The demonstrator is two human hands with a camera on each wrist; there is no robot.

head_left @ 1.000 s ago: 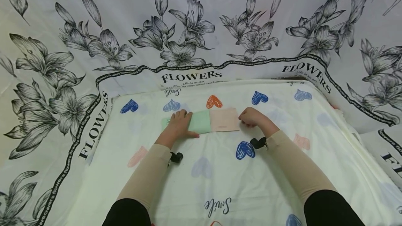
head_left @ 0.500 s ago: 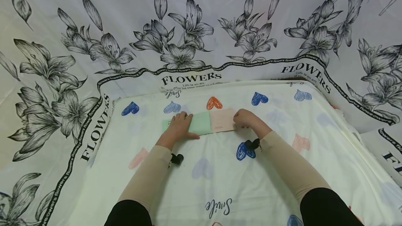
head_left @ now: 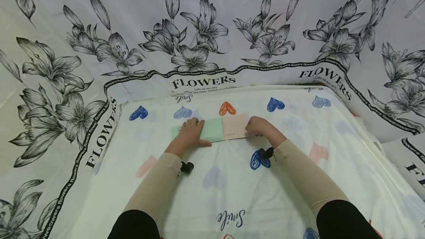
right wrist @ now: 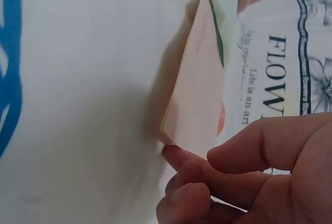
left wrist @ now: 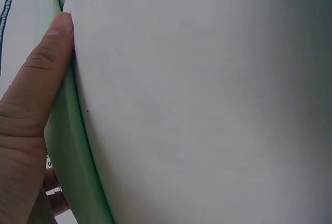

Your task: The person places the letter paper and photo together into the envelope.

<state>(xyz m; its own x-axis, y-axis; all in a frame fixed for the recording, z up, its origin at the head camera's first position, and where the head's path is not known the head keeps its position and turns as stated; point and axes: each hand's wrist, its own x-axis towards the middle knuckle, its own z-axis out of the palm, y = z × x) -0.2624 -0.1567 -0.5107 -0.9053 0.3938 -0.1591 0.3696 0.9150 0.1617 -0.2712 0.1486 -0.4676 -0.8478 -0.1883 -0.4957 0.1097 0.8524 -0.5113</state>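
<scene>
A pale pink card (head_left: 234, 127) lies flat and sticks out from the right end of a mint-green paper sleeve (head_left: 212, 130). My left hand (head_left: 190, 134) rests on the green sleeve with its fingers across the top. Its thumb lies straight along the near edge, as the left wrist view shows. At the card's right end my right hand (head_left: 262, 128) pinches the edge between thumb and index finger, its other fingers curled. In the right wrist view the near corner of the pink card (right wrist: 194, 89) casts a shadow on the cloth. How far the card runs inside the sleeve is hidden.
A white cloth (head_left: 212, 191) printed with hearts and the word Smile covers the table. Behind it and to the left hangs a white curtain (head_left: 199, 43) with black lilies and FLOWERS lettering. Small black cameras sit at both wrists.
My right hand has moved left, from just beside the pink card onto its right end. The left hand has kept its place on the sleeve.
</scene>
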